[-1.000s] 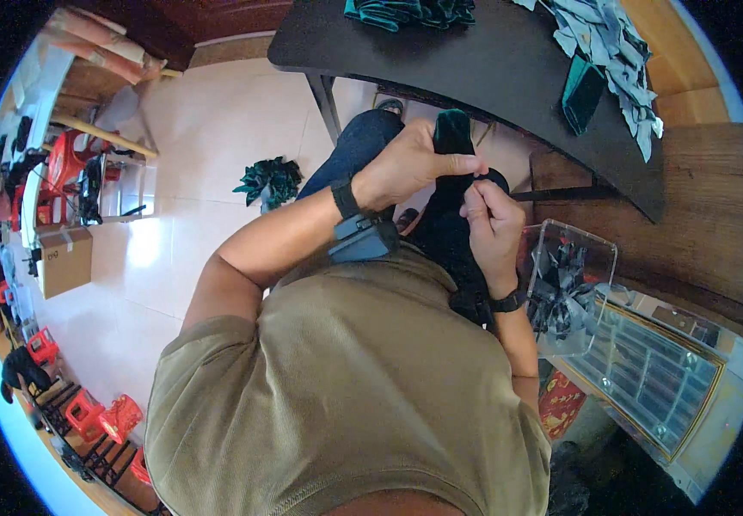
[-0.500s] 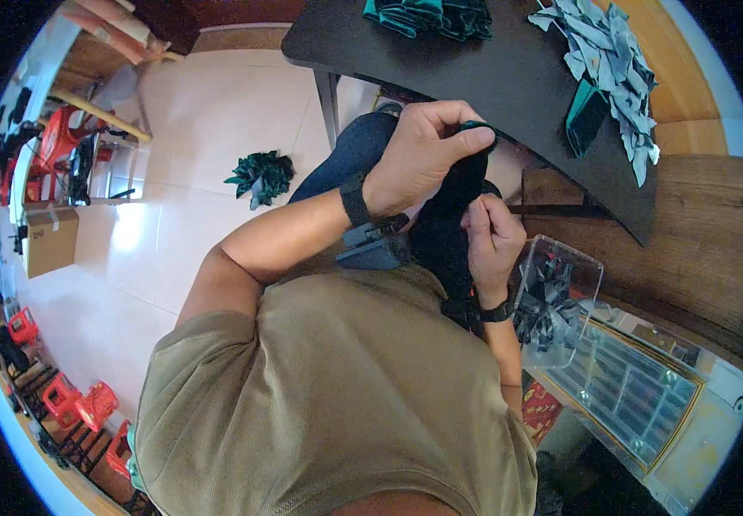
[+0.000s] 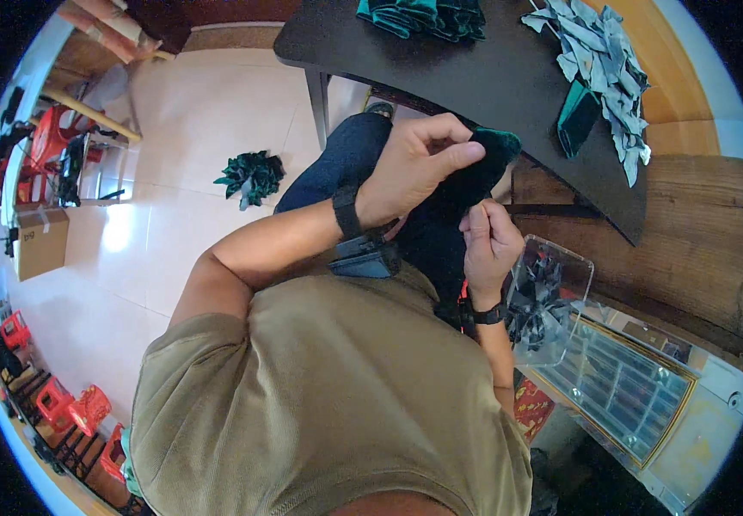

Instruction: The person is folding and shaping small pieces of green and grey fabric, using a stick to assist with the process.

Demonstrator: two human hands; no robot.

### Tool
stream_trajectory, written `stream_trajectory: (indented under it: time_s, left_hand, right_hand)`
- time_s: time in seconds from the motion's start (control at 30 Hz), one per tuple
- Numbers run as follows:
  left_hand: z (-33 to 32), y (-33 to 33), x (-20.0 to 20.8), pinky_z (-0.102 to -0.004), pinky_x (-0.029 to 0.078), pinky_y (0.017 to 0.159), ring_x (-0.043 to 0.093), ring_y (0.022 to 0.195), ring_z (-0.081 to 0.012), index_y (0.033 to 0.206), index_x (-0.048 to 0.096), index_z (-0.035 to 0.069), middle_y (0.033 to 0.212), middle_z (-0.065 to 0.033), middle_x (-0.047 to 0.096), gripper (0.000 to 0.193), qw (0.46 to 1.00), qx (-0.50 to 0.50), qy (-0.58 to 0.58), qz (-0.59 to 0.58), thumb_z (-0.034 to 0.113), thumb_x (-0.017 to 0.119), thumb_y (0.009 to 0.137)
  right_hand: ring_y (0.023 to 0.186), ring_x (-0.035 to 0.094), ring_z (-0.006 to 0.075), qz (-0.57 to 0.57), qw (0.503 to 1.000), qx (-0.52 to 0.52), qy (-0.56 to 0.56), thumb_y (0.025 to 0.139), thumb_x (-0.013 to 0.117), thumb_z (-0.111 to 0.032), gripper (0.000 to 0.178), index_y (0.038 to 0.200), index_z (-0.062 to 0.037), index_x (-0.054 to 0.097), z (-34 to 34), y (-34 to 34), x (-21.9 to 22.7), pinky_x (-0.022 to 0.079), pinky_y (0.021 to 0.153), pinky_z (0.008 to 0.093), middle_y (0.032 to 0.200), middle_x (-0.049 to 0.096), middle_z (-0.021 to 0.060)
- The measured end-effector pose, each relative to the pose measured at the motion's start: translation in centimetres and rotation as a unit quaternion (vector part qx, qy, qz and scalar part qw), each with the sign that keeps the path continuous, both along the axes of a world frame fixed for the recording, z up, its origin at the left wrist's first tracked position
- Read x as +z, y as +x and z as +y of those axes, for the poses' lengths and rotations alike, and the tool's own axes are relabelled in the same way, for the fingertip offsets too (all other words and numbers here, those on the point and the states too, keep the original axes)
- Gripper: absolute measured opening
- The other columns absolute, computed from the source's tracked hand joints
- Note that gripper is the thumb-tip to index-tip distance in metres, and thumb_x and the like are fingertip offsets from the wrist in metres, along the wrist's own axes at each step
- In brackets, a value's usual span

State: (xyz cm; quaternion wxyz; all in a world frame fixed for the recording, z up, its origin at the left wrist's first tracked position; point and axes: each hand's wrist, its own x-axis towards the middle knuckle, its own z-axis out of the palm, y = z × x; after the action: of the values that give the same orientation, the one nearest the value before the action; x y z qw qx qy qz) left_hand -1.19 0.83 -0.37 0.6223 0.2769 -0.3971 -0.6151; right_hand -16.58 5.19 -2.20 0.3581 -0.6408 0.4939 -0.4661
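My left hand (image 3: 419,168) pinches the upper end of a dark green velvet piece (image 3: 483,168) held over my lap. Just below it, my right hand (image 3: 488,241) grips the lower part of the same piece with fingers curled. Both wrists wear dark bands. The piece hangs in front of the near edge of the black table (image 3: 492,77).
On the table lie a stack of dark green pieces (image 3: 423,15), a heap of grey-blue scraps (image 3: 604,60) and one green piece (image 3: 576,116). A clear plastic box (image 3: 548,301) with dark scraps stands to my right. A green bundle (image 3: 251,176) lies on the tiled floor.
Both hands have risen a little with the green piece, and my left hand now closes over its top end; the right hand has shifted lower along it.
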Motion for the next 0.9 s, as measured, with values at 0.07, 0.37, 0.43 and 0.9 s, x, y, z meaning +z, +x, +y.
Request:
stream_trajectory:
  time_s: [0.07,0.37,0.43,0.9]
  left_hand:
    - [-0.1,0.6,-0.5,-0.0233,0.038,0.058,0.046,0.064,-0.0083,0.073,0.055,0.0,0.07,-0.0005,0.051,0.014,0.987,0.065,-0.097,-0.107,0.008,0.061,0.083]
    - [-0.7,2.1,-0.4,-0.0246,0.038,0.056,0.049,0.062,-0.0117,0.072,0.057,0.001,0.067,-0.0047,0.051,0.012,0.9,0.138,-0.247,-0.331,0.007,0.065,0.078]
    - [-0.4,1.6,0.3,-0.0236,0.039,0.057,0.049,0.063,-0.0095,0.075,0.059,0.001,0.069,-0.0029,0.053,0.011,0.964,0.097,-0.145,-0.2,0.008,0.066,0.078]
    - [-0.1,1.0,0.6,-0.0212,0.042,0.065,0.053,0.074,-0.0078,0.085,0.063,-0.001,0.079,-0.0024,0.059,0.006,0.998,0.052,-0.012,-0.044,0.001,0.063,0.08]
  right_hand:
    - [0.054,0.051,0.0114,-0.005,1.0,0.003,-0.003,0.085,0.056,-0.004,0.01,0.078,0.0036,0.056,0.0,0.1,0.0,0.039,0.05,0.0237,0.062,0.053,0.0055]
    - [0.054,0.051,0.0113,0.02,1.0,-0.006,-0.023,0.084,0.057,-0.004,0.01,0.078,0.0035,0.057,-0.5,0.2,0.4,0.039,0.05,0.0236,0.061,0.052,0.0054]
    - [0.053,0.05,0.0114,0.009,1.0,-0.002,-0.006,0.084,0.057,-0.005,0.01,0.079,0.0033,0.057,-0.5,0.2,0.5,0.039,0.05,0.0236,0.061,0.052,0.0055]
    - [0.055,0.049,0.0066,-0.111,0.992,-0.009,0.062,0.089,0.053,-0.009,0.013,0.084,0.0019,0.057,-0.1,0.3,-0.2,0.038,0.049,0.0196,0.064,0.053,0.0006]
